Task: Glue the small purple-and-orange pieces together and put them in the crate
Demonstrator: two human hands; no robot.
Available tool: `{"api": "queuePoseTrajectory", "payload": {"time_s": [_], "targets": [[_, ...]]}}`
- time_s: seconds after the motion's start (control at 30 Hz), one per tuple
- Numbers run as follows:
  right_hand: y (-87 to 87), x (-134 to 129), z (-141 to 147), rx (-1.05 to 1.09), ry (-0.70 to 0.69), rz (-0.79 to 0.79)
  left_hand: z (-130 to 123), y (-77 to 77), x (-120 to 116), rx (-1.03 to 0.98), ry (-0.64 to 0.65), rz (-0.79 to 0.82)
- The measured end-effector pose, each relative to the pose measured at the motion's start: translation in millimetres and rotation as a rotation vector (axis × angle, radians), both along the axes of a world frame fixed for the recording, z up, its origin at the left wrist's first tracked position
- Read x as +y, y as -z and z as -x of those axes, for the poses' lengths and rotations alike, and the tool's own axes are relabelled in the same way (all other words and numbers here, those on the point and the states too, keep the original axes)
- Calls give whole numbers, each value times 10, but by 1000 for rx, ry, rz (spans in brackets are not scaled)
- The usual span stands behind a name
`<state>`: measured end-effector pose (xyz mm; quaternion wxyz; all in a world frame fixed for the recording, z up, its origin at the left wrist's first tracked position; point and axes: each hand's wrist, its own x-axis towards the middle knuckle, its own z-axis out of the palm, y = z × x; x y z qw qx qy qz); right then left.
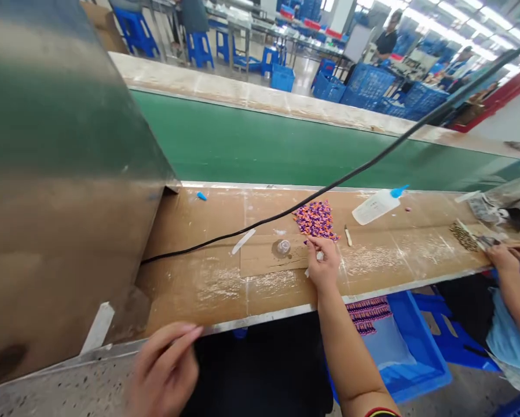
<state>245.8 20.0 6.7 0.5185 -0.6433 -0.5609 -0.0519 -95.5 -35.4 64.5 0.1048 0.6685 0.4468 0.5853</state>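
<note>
My right hand point(323, 263) is at the near edge of a pile of small purple, pink and orange pieces point(315, 219) on the cardboard-covered bench. Its thumb and forefinger pinch one small purple piece point(306, 242). To the left of that hand, a small clear container point(283, 247) sits on a cardboard sheet point(255, 263). My left hand point(167, 370), slightly blurred, is held in front of the bench's near edge at the lower left. Its thumb and forefinger are pressed together; anything between them is too small to make out.
A black cable point(260, 223) crosses above the bench. Behind the pile lie a white squeeze bottle point(376, 207) and a small pale-handled tool point(348, 236). A metal housing point(69, 174) stands left. A blue crate point(429, 359) holds rows of pieces. A co-worker's hands point(505, 255) work at right.
</note>
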Motion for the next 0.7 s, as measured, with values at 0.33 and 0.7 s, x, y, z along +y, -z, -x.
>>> {"api": "queuePoseTrajectory", "payload": {"time_s": [0.33, 0.7], "targets": [[18, 68, 149, -54, -166, 43, -947, 567, 369, 95, 386, 94], [13, 92, 156, -144, -143, 87, -931, 618, 375, 181, 458, 138]]}}
